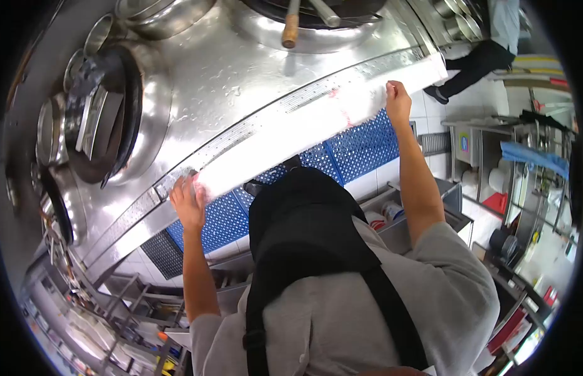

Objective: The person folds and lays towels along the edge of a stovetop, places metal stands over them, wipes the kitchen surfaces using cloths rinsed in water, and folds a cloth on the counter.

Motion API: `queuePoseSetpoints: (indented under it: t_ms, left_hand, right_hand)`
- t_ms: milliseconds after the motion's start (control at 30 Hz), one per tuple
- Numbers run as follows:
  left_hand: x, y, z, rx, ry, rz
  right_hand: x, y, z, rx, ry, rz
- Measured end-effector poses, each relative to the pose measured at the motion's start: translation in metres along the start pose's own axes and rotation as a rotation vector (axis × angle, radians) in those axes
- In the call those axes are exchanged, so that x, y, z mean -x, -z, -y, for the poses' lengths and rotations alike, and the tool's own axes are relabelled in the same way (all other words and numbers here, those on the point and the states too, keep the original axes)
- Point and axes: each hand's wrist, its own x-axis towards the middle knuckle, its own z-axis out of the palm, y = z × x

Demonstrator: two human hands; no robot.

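Note:
A long white cloth [285, 141] with faint red marks stretches along the front edge of the steel wok range [241, 81]. Glare washes out much of its surface, so its folds are hard to make out. At its left end, my left hand [190, 203] has its fingers over the ledge and grips the cloth near a reddish patch. My right hand [398, 100] is closed, pinching the cloth's edge toward the other end. Both arms are spread wide, with the cloth between them.
On the range, a wok [132, 119] at the left holds a metal piece. Wooden-handled tools [291, 31] stick out from the far wok. Blue perforated mats [360, 150] cover the floor. Another person's dark-trousered leg [479, 66] shows at upper right, and steel shelving [485, 150] stands behind.

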Motion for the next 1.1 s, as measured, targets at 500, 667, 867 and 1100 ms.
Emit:
queuePoseSetpoints:
  t_ms: [500, 667, 867, 1100]
  left_hand:
    - [0.013, -0.009, -0.009, -0.140, 0.041, 0.203]
    - [0.014, -0.008, -0.009, -0.141, 0.018, 0.212]
    - [0.010, -0.011, 0.007, -0.125, -0.028, 0.228]
    - [0.011, -0.016, 0.016, -0.113, -0.046, 0.218]
  right_hand:
    - [0.093, -0.047, -0.051, -0.991, -0.497, 0.265]
    - [0.109, -0.076, -0.070, -0.944, -0.577, 0.102]
    - [0.136, -0.066, -0.060, -1.227, -0.697, 0.403]
    - [0.112, -0.074, -0.061, -0.953, -0.670, -0.028]
